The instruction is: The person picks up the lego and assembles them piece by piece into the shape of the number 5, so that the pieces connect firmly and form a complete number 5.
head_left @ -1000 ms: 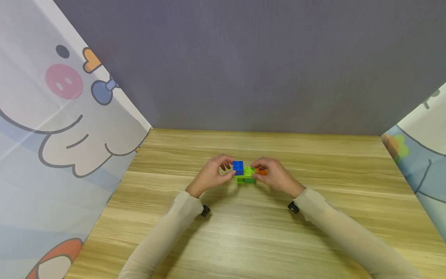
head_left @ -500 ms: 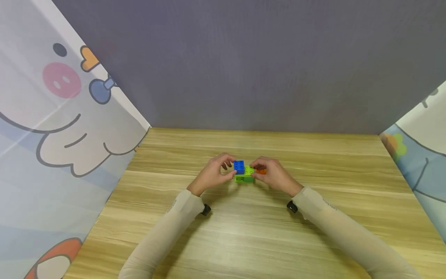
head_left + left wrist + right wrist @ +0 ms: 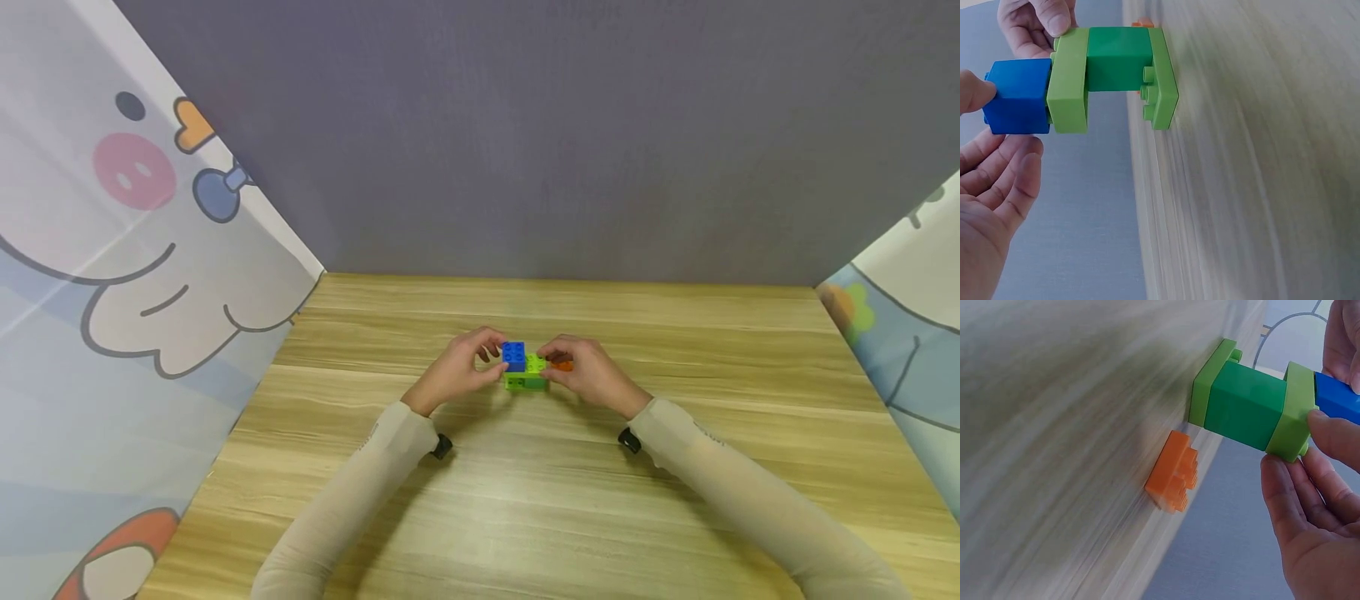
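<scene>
A blue brick [image 3: 513, 357] sits on the left end of a light green brick [image 3: 1069, 87], at the top of a small stack. Below come a dark green brick [image 3: 1119, 59] and a light green base brick [image 3: 1163, 87] with exposed studs, on the table. My left hand [image 3: 456, 371] holds the blue brick, thumb on one side and fingers on the other. With thumb and fingers, my right hand [image 3: 592, 379] pinches the right end of the upper light green brick. In the left wrist view a thin gap shows between the blue brick and the one below.
An orange brick [image 3: 1172, 472] lies on the wooden table [image 3: 525, 517] right of the stack, partly hidden by the right hand in the head view. A grey panel [image 3: 525, 142] rises behind the table, and printed cartoon sheets [image 3: 45, 350] flank it.
The blue brick has shifted slightly right over the stack, now nearly in line with its left side. Both hands keep their hold. The head view has tilted a little.
</scene>
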`<state>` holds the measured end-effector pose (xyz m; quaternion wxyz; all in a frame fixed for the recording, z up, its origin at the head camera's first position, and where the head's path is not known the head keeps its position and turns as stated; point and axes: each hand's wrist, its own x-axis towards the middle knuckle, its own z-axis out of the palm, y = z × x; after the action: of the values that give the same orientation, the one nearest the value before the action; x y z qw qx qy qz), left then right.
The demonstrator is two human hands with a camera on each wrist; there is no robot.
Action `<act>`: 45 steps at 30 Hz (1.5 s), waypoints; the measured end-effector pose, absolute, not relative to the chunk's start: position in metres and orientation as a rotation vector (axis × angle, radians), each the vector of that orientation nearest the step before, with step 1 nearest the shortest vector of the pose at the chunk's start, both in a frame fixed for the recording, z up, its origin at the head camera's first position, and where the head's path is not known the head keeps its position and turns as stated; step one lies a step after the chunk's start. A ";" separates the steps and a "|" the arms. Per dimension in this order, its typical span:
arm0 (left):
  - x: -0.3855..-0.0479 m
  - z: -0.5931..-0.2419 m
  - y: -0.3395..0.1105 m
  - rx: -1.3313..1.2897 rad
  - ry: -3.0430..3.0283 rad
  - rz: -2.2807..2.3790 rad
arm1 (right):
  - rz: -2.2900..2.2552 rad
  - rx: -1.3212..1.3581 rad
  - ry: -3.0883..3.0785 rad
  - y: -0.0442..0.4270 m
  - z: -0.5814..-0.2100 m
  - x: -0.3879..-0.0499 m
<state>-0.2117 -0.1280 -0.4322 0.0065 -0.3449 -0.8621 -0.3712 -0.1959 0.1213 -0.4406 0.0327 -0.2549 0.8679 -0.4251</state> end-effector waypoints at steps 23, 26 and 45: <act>-0.215 -0.427 -0.131 -1.069 -2.700 -1.127 | -1.303 -0.763 2.675 0.117 -0.438 -0.197; -0.215 -0.427 -0.130 -1.069 -2.690 -1.106 | -1.310 -0.768 2.676 0.118 -0.438 -0.197; -0.214 -0.425 -0.126 -1.040 -2.762 -1.124 | -1.317 -0.768 2.668 0.122 -0.442 -0.197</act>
<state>-0.2141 -0.1261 -0.4253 -0.0085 -0.3292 -0.8746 -0.3559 -0.1974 0.1217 -0.4421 0.0341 -0.2498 0.8677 -0.4283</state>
